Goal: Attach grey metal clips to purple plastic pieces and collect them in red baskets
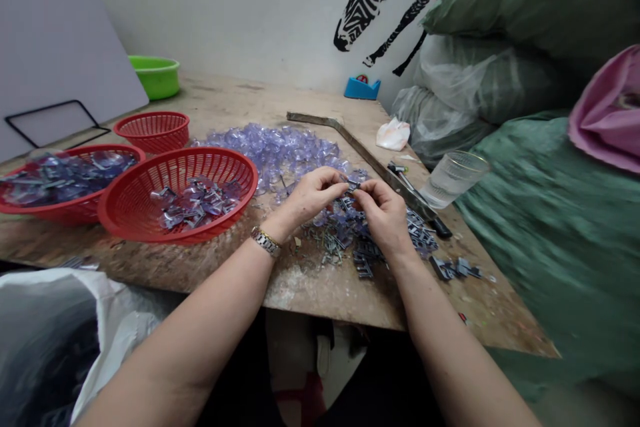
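Note:
Over the heap of small parts, my left hand (317,193) and my right hand (383,210) meet fingertip to fingertip. Both pinch one small dark grey plastic part (353,184), mostly hidden by the fingers. Beneath them lie grey plastic pieces (367,257) and a scatter of small metal pins or screws (333,247). Behind the hands spreads a pile of clear purplish plastic pieces (280,147). To the left, a red basket (125,217) contains several clear-and-grey pieces (203,203). A watch (266,241) is on my left wrist.
Another red basket (65,213) with parts and a smaller red basket (153,133) stand left. A long metal bar (360,147) with a black end lies behind my right hand, near a glass (455,180). Green sacks (535,227) crowd the right edge; a blue tape dispenser (363,89) sits behind.

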`<state>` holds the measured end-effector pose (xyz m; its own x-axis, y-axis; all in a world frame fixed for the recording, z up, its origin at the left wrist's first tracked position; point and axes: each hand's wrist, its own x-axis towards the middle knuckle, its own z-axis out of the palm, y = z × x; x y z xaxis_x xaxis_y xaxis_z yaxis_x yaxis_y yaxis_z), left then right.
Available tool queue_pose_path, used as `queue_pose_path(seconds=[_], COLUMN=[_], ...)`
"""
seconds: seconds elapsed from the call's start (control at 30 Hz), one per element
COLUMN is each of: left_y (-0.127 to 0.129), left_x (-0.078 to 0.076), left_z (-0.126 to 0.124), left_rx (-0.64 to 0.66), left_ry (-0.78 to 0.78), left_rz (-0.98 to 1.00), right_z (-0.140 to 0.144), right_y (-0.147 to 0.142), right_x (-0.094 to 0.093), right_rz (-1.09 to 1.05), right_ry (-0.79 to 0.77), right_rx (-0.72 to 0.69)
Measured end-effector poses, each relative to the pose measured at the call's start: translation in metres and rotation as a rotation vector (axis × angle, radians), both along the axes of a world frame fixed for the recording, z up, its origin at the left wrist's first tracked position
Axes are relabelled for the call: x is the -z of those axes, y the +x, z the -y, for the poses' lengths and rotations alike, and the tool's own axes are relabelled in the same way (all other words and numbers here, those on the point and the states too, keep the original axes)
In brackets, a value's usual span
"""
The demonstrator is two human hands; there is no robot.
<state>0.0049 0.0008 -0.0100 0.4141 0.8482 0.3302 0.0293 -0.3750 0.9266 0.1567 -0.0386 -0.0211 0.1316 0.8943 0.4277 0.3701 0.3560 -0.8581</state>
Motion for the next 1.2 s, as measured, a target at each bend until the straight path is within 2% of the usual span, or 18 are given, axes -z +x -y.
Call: queue_pose_path(seconds=[0.23, 0.43, 0.5, 0.57, 0.73, 0.83, 0.97, 1.2], left_y=[0.001, -0.005, -0.005, -0.004, 0.001, 0.001, -0.002, -0.001], left_x=[0.008, 0.0, -0.003, -0.004, -0.001, -0.002, -0.006, -0.002], left_z=[-0.004, -0.004, -0.002, 0.0, 0.002, 0.001, 0.0, -0.002], left_rx=[0.038, -0.044, -0.055, -0.04, 0.011, -0.006, -0.021, 0.035], left_ry=[0.023, 0.273, 0.303, 0.232, -0.232, -0.398, -0.489, -0.537], left_rz=[0.012, -0.051, -0.049, -0.013, 0.22, 0.348, 0.413, 0.422], right_z=[0.0, 0.0, 0.001, 0.001, 0.001, 0.001, 0.001, 0.001], right_y=[0.0, 0.0, -0.001, -0.002, -0.001, -0.001, -0.002, -0.002], right_x=[-0.001, -0.003, -0.004, -0.006, -0.008, -0.008, -0.009, -0.006], right_rz=[-0.015, -0.094, -0.115, -0.14, -0.171, -0.185, -0.163, -0.111], right_ry=[-0.002, -0.009, -0.013, -0.017, -0.022, -0.028, -0.024, -0.013], right_rx=[0.005, -0.013, -0.018, -0.021, 0.016, 0.043, 0.047, 0.017])
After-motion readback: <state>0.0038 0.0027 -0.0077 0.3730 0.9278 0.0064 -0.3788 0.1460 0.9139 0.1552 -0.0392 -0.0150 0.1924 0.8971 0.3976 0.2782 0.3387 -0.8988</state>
